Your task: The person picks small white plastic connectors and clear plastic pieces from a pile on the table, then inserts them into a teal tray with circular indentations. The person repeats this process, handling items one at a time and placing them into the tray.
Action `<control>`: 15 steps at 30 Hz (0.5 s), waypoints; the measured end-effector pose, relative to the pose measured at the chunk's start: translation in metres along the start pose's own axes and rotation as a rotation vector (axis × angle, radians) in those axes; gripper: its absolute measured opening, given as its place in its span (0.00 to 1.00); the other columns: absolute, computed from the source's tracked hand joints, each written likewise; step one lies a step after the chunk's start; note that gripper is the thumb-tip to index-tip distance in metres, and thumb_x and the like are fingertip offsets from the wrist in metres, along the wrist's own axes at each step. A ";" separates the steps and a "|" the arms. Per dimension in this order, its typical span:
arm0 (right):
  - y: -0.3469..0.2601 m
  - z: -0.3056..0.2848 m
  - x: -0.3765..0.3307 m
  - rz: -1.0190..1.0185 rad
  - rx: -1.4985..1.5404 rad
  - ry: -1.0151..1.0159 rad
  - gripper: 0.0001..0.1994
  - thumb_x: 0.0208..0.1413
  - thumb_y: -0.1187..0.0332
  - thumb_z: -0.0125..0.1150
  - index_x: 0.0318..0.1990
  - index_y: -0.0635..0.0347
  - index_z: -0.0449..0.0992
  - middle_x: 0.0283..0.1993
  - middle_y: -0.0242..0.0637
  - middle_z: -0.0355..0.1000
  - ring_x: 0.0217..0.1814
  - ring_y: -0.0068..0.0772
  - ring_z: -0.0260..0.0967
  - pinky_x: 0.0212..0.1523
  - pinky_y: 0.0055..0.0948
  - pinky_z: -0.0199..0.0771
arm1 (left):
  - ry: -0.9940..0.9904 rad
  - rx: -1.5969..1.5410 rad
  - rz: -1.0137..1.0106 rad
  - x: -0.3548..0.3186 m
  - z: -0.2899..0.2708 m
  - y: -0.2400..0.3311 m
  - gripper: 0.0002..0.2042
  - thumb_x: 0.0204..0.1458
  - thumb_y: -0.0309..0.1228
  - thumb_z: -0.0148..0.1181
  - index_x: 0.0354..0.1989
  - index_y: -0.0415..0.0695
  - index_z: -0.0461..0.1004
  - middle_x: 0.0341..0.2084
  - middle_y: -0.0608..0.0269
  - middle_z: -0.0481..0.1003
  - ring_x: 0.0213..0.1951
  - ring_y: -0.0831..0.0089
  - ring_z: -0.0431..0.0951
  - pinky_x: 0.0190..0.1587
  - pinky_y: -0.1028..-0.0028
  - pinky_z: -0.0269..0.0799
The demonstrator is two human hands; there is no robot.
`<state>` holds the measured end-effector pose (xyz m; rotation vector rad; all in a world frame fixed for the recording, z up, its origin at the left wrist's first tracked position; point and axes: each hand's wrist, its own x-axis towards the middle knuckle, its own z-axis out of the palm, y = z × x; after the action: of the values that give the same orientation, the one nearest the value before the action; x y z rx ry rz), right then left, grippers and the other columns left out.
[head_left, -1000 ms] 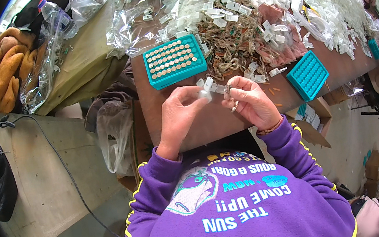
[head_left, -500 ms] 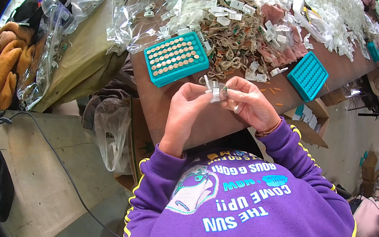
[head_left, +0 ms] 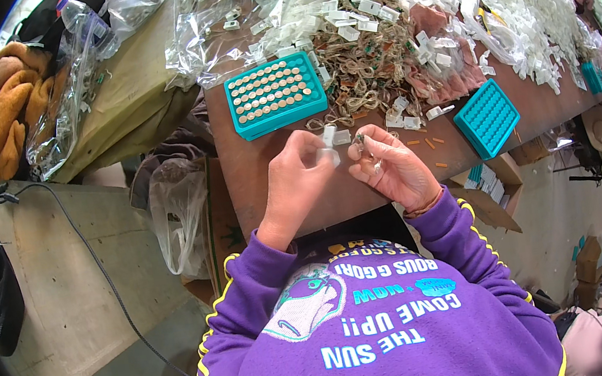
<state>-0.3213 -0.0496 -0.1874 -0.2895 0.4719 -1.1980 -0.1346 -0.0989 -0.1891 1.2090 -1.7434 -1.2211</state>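
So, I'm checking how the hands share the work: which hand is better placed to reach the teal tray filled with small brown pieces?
Probably the left hand: the filled teal tray lies just ahead on its side. The right hand sits farther away.

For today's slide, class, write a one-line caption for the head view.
Left hand pinches a small clear packet beside the right hand, near a teal tray of copper-coloured pieces on the brown table.

Matt brown wooden table (head_left: 268, 169), teal plastic tray (head_left: 275, 95), glossy clear bags (head_left: 217, 27).
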 end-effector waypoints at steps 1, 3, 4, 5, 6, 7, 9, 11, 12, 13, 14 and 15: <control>0.000 0.000 0.000 0.002 0.017 -0.007 0.06 0.64 0.70 0.55 0.46 0.58 0.72 0.41 0.35 0.75 0.43 0.24 0.74 0.46 0.29 0.75 | -0.010 -0.015 -0.023 0.001 -0.001 -0.001 0.07 0.52 0.23 0.61 0.37 0.38 0.70 0.29 0.68 0.76 0.31 0.83 0.75 0.34 0.80 0.71; 0.001 0.000 0.000 -0.001 0.010 0.010 0.06 0.64 0.70 0.55 0.46 0.58 0.73 0.42 0.36 0.76 0.43 0.24 0.74 0.46 0.29 0.76 | -0.037 -0.039 -0.048 0.002 -0.004 -0.003 0.07 0.53 0.23 0.60 0.38 0.38 0.70 0.31 0.68 0.75 0.32 0.82 0.75 0.36 0.80 0.72; 0.001 0.000 0.000 -0.001 0.005 0.012 0.07 0.64 0.70 0.55 0.47 0.58 0.73 0.42 0.36 0.76 0.43 0.24 0.74 0.46 0.29 0.76 | -0.049 -0.083 -0.043 0.002 -0.004 -0.003 0.07 0.54 0.23 0.60 0.39 0.38 0.69 0.32 0.67 0.75 0.34 0.82 0.75 0.37 0.80 0.72; 0.002 -0.001 0.000 -0.004 0.019 0.002 0.07 0.64 0.71 0.55 0.47 0.58 0.73 0.43 0.36 0.76 0.44 0.25 0.74 0.46 0.30 0.76 | -0.056 -0.123 -0.036 0.002 -0.003 -0.003 0.08 0.54 0.23 0.60 0.40 0.38 0.69 0.34 0.67 0.75 0.36 0.81 0.76 0.38 0.80 0.72; 0.002 -0.002 0.001 -0.003 0.033 -0.015 0.07 0.64 0.71 0.55 0.47 0.58 0.73 0.43 0.36 0.76 0.44 0.25 0.74 0.46 0.30 0.76 | -0.069 -0.154 -0.036 0.002 -0.003 -0.003 0.08 0.55 0.23 0.60 0.40 0.38 0.69 0.35 0.67 0.75 0.38 0.81 0.76 0.40 0.79 0.73; 0.002 -0.002 0.002 -0.001 0.046 -0.032 0.07 0.64 0.71 0.55 0.47 0.58 0.73 0.43 0.36 0.76 0.44 0.25 0.74 0.46 0.30 0.76 | -0.064 -0.172 -0.043 0.002 -0.002 -0.002 0.08 0.55 0.22 0.60 0.41 0.39 0.69 0.36 0.66 0.75 0.39 0.81 0.76 0.41 0.79 0.73; 0.002 -0.004 0.002 -0.011 -0.011 -0.046 0.07 0.64 0.71 0.55 0.47 0.58 0.73 0.43 0.35 0.76 0.43 0.25 0.75 0.46 0.31 0.77 | -0.063 -0.185 -0.071 0.001 -0.002 -0.001 0.08 0.56 0.22 0.59 0.42 0.39 0.69 0.39 0.64 0.75 0.42 0.79 0.76 0.44 0.78 0.73; 0.002 -0.005 0.001 -0.022 -0.057 -0.040 0.07 0.63 0.72 0.56 0.47 0.58 0.73 0.43 0.35 0.76 0.42 0.25 0.75 0.46 0.30 0.78 | -0.042 -0.339 -0.062 0.000 0.000 0.002 0.08 0.57 0.22 0.59 0.43 0.39 0.69 0.40 0.62 0.76 0.43 0.79 0.76 0.46 0.77 0.73; 0.002 -0.005 0.001 -0.029 -0.075 -0.028 0.07 0.63 0.72 0.56 0.47 0.59 0.74 0.43 0.34 0.76 0.42 0.24 0.75 0.46 0.30 0.78 | -0.033 -0.414 -0.045 0.000 0.000 0.003 0.08 0.57 0.22 0.59 0.43 0.39 0.69 0.41 0.62 0.76 0.44 0.78 0.76 0.47 0.77 0.73; 0.002 -0.004 0.000 -0.036 -0.093 -0.017 0.07 0.63 0.72 0.56 0.47 0.59 0.74 0.44 0.34 0.76 0.41 0.24 0.75 0.46 0.29 0.79 | -0.034 -0.471 -0.052 -0.001 0.000 0.004 0.08 0.57 0.22 0.59 0.43 0.39 0.69 0.42 0.61 0.76 0.44 0.78 0.76 0.48 0.77 0.73; 0.002 -0.002 0.000 -0.041 -0.099 -0.012 0.07 0.63 0.72 0.57 0.46 0.60 0.74 0.44 0.34 0.76 0.41 0.24 0.75 0.45 0.29 0.79 | -0.039 -0.530 -0.046 -0.001 0.000 0.005 0.08 0.57 0.22 0.59 0.43 0.39 0.69 0.42 0.61 0.76 0.44 0.78 0.76 0.48 0.77 0.73; 0.002 0.000 0.000 -0.045 -0.105 -0.008 0.07 0.62 0.72 0.57 0.46 0.60 0.75 0.44 0.34 0.76 0.41 0.23 0.75 0.45 0.28 0.79 | -0.043 -0.596 -0.031 -0.002 0.000 0.006 0.08 0.57 0.22 0.59 0.43 0.39 0.69 0.43 0.61 0.77 0.44 0.78 0.76 0.49 0.77 0.73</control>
<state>-0.3192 -0.0489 -0.1882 -0.3967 0.5248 -1.2174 -0.1355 -0.0961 -0.1831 0.8553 -1.2483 -1.6390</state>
